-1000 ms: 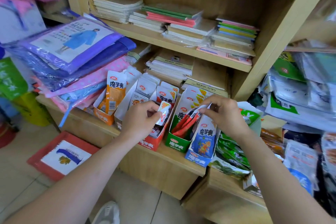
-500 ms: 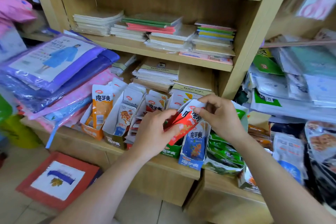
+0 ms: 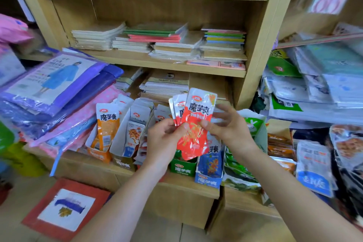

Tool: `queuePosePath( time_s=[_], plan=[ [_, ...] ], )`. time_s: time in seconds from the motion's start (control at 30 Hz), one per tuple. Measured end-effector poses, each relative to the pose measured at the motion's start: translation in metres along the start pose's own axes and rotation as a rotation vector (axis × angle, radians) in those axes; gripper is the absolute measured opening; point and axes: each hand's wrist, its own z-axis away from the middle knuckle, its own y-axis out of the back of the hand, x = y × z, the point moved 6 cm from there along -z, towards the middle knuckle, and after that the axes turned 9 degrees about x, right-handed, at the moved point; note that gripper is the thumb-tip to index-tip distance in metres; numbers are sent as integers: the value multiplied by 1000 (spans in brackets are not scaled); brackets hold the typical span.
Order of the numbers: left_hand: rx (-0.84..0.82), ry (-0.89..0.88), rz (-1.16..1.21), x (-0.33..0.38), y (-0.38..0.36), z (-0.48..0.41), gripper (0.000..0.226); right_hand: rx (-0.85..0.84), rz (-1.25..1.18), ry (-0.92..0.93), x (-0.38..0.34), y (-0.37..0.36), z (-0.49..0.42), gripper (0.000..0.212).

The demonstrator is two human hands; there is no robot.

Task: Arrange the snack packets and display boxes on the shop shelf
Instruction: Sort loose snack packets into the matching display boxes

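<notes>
Both forearms enter from the near edge and converge at centre, wrists raised above the row of display boxes. The left hand (image 3: 165, 139) grips the lower left part of a fan of red snack packets (image 3: 194, 124), thumb on the front, fingers curled behind. The right hand (image 3: 225, 125) pinches the front packet's right edge, thumb on its face, fingers spread loosely behind it. The fan stands upright, its lower end over the green display box (image 3: 182, 167); the blue display box (image 3: 209, 175) sits just right of that, the white display box (image 3: 125, 149) and orange display box (image 3: 98, 153) to the left. All four boxes stand close to the near edge of the shelf (image 3: 176, 184), leaving a narrow bare strip. Raincoat packs (image 3: 55, 78) crowd the left, green packets (image 3: 241, 167) the right, and notebooks (image 3: 157, 41) fill the far shelf above
</notes>
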Motion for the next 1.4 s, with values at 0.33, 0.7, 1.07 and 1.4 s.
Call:
queuePosePath(
  time_s=[0.33,0.7,1.07,1.4],
  plan=[
    [51,-93,-103,13,62,-19,15,-32,-287,-58,-1,-26,4,26],
    [-483,-369,-967,-33,73,-7,67,129,-410,-70,-2,-30,-16,27],
    [-368,-452,-878,-25,95,-11,27,41,-270,76,-3,-100,-9,12],
    [-146,-457,-752,-14,100,-15,6,34,317,332,3,-98,-12,39]
  ],
)
